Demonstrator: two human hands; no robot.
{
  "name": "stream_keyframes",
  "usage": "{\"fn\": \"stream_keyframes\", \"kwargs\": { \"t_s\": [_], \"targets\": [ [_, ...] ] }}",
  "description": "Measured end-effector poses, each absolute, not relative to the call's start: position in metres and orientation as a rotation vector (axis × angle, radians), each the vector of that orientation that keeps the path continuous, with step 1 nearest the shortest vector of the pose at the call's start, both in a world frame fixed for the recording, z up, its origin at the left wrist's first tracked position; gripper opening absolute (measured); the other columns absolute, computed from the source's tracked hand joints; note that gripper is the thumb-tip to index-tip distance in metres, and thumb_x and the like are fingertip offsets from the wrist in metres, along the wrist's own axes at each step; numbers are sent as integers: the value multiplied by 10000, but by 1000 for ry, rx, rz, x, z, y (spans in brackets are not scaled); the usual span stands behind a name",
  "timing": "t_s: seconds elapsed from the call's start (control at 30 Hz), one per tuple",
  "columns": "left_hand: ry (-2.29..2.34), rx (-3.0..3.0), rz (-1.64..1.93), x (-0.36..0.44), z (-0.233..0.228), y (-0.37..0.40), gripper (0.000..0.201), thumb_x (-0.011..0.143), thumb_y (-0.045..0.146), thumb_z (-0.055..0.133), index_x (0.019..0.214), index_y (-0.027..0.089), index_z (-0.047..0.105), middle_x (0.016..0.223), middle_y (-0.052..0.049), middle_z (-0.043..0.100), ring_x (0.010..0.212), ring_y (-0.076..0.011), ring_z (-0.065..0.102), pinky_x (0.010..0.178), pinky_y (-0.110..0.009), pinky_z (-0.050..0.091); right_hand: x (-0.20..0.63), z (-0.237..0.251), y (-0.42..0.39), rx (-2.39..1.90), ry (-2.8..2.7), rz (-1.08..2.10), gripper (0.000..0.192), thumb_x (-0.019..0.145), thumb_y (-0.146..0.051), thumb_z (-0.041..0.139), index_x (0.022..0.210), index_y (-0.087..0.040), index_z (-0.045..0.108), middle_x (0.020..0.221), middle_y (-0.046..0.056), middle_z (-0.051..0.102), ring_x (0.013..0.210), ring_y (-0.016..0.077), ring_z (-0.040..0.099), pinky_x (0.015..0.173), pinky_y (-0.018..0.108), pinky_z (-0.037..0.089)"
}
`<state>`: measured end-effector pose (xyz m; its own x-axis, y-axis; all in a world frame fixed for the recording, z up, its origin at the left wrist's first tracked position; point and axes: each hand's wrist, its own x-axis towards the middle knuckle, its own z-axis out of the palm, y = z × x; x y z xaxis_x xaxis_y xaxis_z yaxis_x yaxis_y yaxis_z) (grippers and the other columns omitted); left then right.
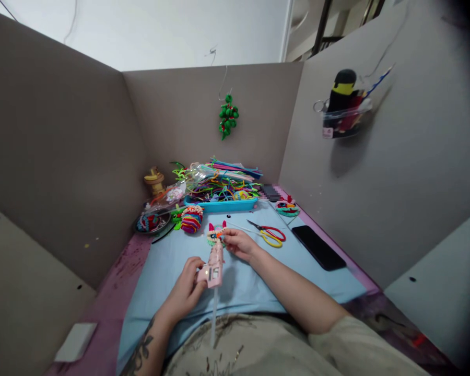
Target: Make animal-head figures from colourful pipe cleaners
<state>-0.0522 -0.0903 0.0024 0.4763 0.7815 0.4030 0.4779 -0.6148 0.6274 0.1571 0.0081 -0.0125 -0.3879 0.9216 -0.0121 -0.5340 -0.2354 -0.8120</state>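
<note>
My left hand [189, 284] is wrapped round a pink hot glue gun [215, 266], with a pale glue stick [214, 318] poking out of its rear toward my body. The gun's nozzle points away from me, at a small fuzzy pipe-cleaner figure [212, 236] in cream, green and pink. Beside the nozzle, my right hand [238, 243] has its fingers pinched together at the figure's right side. A bit of orange shows near the fingertips; whether they grip the figure or a smaller piece, I cannot make out.
Scissors [271, 235] with red and yellow handles and a black phone [318, 247] lie to the right. Behind stands a blue tray [223, 206] heaped with pipe cleaners. A striped fuzzy piece [191, 219] and a metal bowl [163, 228] are at left. Grey partitions enclose the table.
</note>
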Motion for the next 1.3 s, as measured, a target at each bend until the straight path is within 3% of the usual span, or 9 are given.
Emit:
{"fn": "stream_keyframes", "kwargs": {
  "t_s": [0.43, 1.3],
  "targets": [
    [1049, 2303, 848, -51, 4, -91, 243, 835, 258, 366, 1060, 174, 400, 1055, -120, 439, 988, -228, 437, 866, -410, 382, 157, -13, 10, -611, -820, 1806, 256, 508, -183, 792, 701, -130, 633, 579, -8, 599, 486, 55, 479, 426, 171, 274],
    [1055, 2301, 905, -53, 4, -89, 272, 811, 255, 404, 1063, 164, 451, 1059, -126, 480, 993, -229, 464, 858, -391, 396, 158, -12, 8, -649, -819, 1852, 248, 548, -208, 767, 732, -128, 621, 545, -13, 556, 459, 50, 442, 423, 163, 270]
  ]
}}
